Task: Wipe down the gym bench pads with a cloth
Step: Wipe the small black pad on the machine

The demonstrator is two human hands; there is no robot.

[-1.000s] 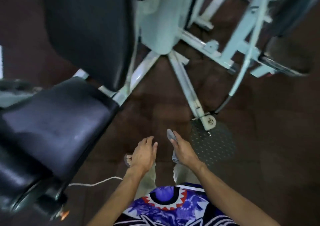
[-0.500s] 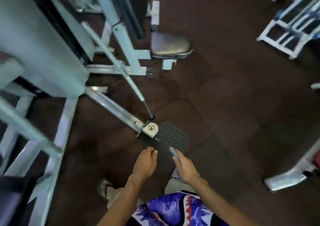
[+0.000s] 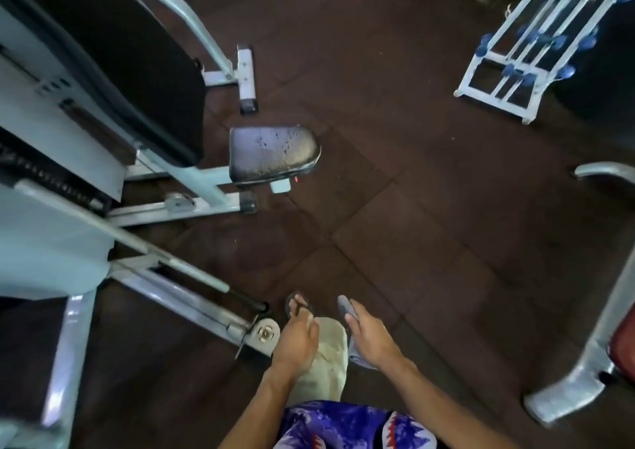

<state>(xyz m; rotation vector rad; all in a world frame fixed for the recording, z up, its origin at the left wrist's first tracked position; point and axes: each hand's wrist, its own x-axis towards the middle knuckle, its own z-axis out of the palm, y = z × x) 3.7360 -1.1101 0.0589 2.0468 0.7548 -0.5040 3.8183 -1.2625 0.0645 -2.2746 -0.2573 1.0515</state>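
A small black seat pad (image 3: 273, 153), scuffed and dusty on top, sits on a white machine frame ahead of me to the left. Behind it leans a tall black back pad (image 3: 137, 67). My right hand (image 3: 369, 337) is low in the view and holds a grey cloth (image 3: 345, 306), which pokes out past the fingers and hangs below the palm. My left hand (image 3: 297, 342) hangs beside it with fingers loosely curled and nothing in it. Both hands are well short of the seat pad.
White machine frame bars (image 3: 178, 290) run along the floor at my left, ending in a pulley (image 3: 264, 332) near my foot. A white dumbbell rack (image 3: 515, 56) stands far right. Another machine's foot (image 3: 567, 390) is at the right. Brown rubber floor (image 3: 412, 208) lies between.
The view has swung right and forward: the large black bench left the frame and the small seat pad came closer. Both hands kept their pose, the cloth still in the right one.
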